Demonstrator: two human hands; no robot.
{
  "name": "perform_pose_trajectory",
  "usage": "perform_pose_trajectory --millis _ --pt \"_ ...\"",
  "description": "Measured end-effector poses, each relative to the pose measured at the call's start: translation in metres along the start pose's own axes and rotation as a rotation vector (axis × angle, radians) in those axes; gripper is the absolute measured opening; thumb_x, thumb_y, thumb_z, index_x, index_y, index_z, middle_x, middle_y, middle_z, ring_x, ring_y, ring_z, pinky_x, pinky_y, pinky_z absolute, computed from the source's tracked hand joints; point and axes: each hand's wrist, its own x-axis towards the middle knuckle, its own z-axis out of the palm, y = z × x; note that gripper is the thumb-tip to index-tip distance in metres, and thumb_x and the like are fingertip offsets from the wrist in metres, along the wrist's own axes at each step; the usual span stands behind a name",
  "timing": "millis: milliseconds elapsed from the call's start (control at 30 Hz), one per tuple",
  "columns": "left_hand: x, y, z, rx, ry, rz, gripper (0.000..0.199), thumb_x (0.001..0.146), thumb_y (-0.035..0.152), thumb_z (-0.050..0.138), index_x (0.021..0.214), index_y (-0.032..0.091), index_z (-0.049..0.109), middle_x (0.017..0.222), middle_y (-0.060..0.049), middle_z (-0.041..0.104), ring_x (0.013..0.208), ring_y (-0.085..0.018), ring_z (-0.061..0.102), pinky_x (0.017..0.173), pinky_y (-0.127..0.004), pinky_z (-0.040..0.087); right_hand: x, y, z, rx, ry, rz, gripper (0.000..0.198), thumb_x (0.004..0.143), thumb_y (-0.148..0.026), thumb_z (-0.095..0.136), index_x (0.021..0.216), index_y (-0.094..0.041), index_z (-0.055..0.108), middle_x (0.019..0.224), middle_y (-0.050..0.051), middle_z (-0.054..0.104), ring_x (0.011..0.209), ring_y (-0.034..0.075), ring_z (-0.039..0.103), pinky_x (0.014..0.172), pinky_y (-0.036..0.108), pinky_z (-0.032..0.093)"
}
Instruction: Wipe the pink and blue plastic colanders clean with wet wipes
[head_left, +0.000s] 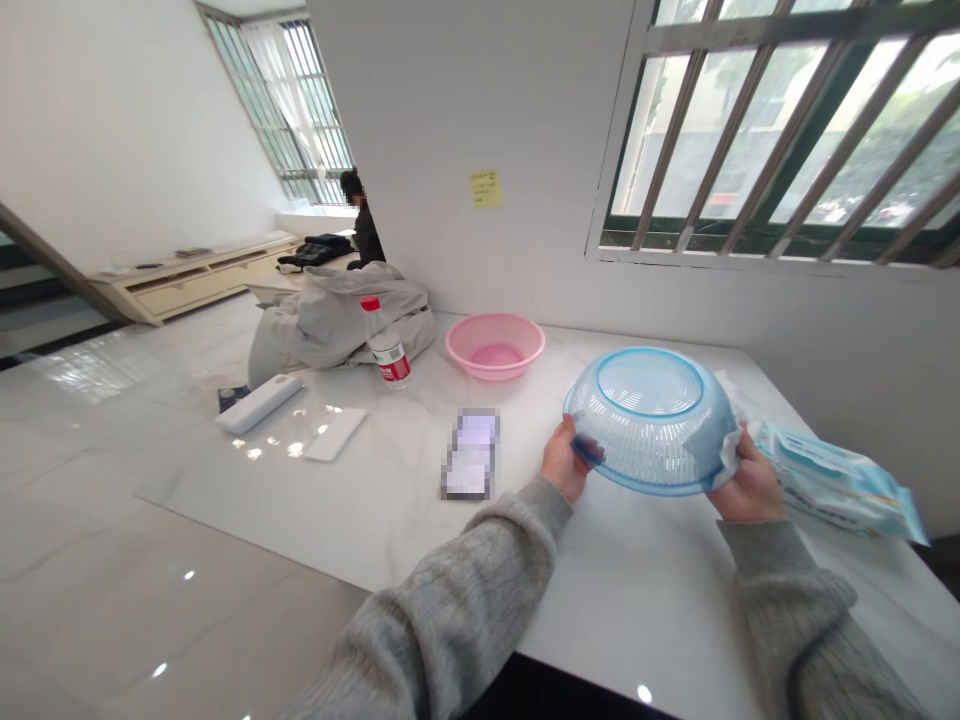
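Observation:
A clear blue plastic basin (649,385) with ribbed sides is held upside down over the right part of the table, its base facing up. At its left rim, my left hand (568,462) is closed, with fingers showing through the plastic underneath. My right hand (750,480) grips the right rim, with a white wipe (729,458) between hand and basin. Beside my right hand lies a light blue pack of wet wipes (836,480). More white tissue-like material shows behind the basin's right edge.
On the white marbled table (405,520) are a pink basin (495,348), a red-capped bottle (388,350), a phone (471,455), a white case (262,403), a flat white piece (336,434) and grey cloth (337,318). A person (366,225) is in the background.

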Motion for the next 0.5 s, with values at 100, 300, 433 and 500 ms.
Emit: perform_pose_trajectory --millis 100,300,433,500 --pt "-0.007 -0.009 0.003 -0.070 -0.101 -0.072 0.039 0.106 0.048 0.042 0.110 0.017 0.065 0.076 -0.005 0.070 0.070 -0.016 0.070 0.080 -0.033 0.057 0.006 -0.001 -0.007 0.020 0.009 -0.048 0.035 0.107 -0.029 0.041 0.121 -0.026 0.073 0.102 0.001 0.082 0.101 0.014 0.078 0.103 0.030 0.059" --pt "-0.018 -0.026 0.006 -0.052 -0.345 -0.190 0.049 0.106 0.047 0.035 0.119 0.013 0.068 0.120 -0.020 0.075 0.116 -0.027 0.071 0.116 -0.046 0.041 0.018 0.012 -0.019 0.042 -0.004 -0.076 0.034 0.106 -0.039 0.043 0.120 -0.031 0.072 0.112 0.001 0.080 0.109 0.017 0.076 0.103 0.036 0.060" --pt "-0.012 -0.025 0.004 0.010 -0.198 -0.142 0.052 0.106 0.049 0.032 0.105 0.010 0.067 0.100 -0.020 0.077 0.095 -0.027 0.075 0.107 -0.048 0.048 0.021 0.020 -0.021 0.035 0.009 -0.089 0.029 0.104 -0.040 0.048 0.118 -0.028 0.071 0.113 0.001 0.080 0.105 0.015 0.077 0.100 0.030 0.060" --pt "-0.008 -0.022 0.004 0.049 -0.128 -0.116 0.052 0.107 0.049 0.030 0.099 0.012 0.066 0.088 -0.016 0.076 0.082 -0.024 0.073 0.096 -0.046 0.053 0.020 0.017 -0.020 0.015 0.007 -0.101 0.031 0.105 -0.039 0.046 0.118 -0.027 0.072 0.109 0.002 0.081 0.104 0.016 0.077 0.103 0.032 0.059"
